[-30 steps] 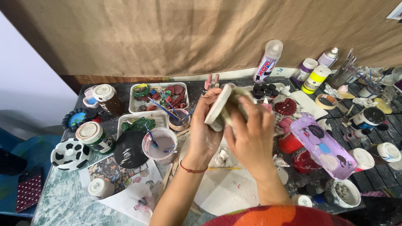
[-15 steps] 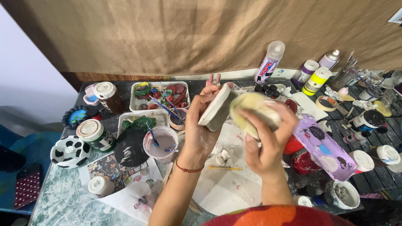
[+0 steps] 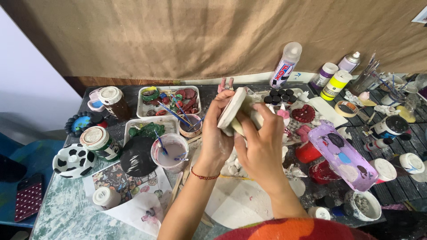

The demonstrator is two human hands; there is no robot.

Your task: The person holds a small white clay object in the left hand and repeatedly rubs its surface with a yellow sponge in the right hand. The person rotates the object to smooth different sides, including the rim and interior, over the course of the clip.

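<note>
Two hands grip one white disc (image 3: 232, 108) edge-up above the cluttered table (image 3: 58, 213). The left hand (image 3: 216, 133) clasps its rim from below, and the right hand (image 3: 260, 146) closes fingers on its back, above a cup (image 3: 171, 153) of murky water and a purple palette (image 3: 344, 155).

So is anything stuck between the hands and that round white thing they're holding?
No, nothing visible. The left hand grips the round white disc by its edge, bare fingers right on it. The right hand presses against its back side, holding a pale cloth or sponge there, which may lie between that hand and the disc.
</note>
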